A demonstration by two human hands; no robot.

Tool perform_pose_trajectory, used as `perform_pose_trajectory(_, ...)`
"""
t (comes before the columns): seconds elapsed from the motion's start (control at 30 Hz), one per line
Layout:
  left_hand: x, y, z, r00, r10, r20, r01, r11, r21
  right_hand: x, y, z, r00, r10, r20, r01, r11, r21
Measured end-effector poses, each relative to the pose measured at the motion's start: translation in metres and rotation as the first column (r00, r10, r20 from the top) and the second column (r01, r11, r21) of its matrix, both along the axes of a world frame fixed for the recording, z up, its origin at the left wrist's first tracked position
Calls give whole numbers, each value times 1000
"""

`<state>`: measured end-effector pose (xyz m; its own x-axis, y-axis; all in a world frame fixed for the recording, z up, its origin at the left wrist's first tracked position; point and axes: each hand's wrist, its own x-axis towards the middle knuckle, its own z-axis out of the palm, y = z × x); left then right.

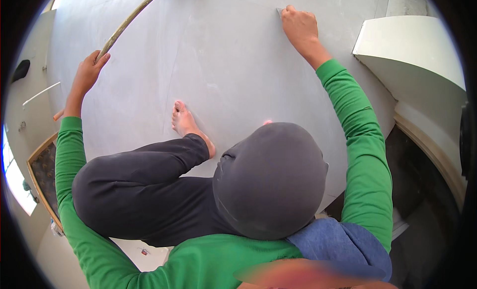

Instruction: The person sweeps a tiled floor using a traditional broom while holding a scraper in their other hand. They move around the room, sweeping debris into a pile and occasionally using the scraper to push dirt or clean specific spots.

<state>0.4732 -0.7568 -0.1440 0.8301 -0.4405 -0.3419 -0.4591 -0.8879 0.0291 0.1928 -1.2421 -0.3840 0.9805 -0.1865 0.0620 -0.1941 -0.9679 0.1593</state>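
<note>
My left hand (88, 71) grips the near end of a long, thin wooden stick (128, 22), which runs up and right out of the top of the picture. My right hand (301, 26) is closed, knuckles up, low over a smooth grey surface (231, 69). From its left side sticks the pointed corner of a thin grey piece (279, 12), likely a blade; the rest is hidden in the fist. A thin dark line runs across the grey surface near the top, to the left of my right hand. My bare left foot (184, 119) rests on this surface between my hands.
On the right a white block-like ledge (406, 39) with a curved edge juts out beside the grey surface. Below it lies a dark gap (413, 184). A brown-framed dark panel (43, 173) and a thin white rod (41, 93) are at the left.
</note>
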Motion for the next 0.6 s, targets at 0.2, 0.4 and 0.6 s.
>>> perform_pose_trajectory(0.2,-4,-6,5,1000,16,-1,-16,999,39,0,7,-5,999,-36,33,38,998,-55)
perform_pose_trajectory(0.4,-5,-10,11,1000,27,-4,-27,997,69,-1,14,-10,998,44,54,-39,995,-88)
perform_pose_trajectory(0.6,-12,-8,11,973,9,231,-24,998,62,15,6,-15,999,10,45,-11,1000,17)
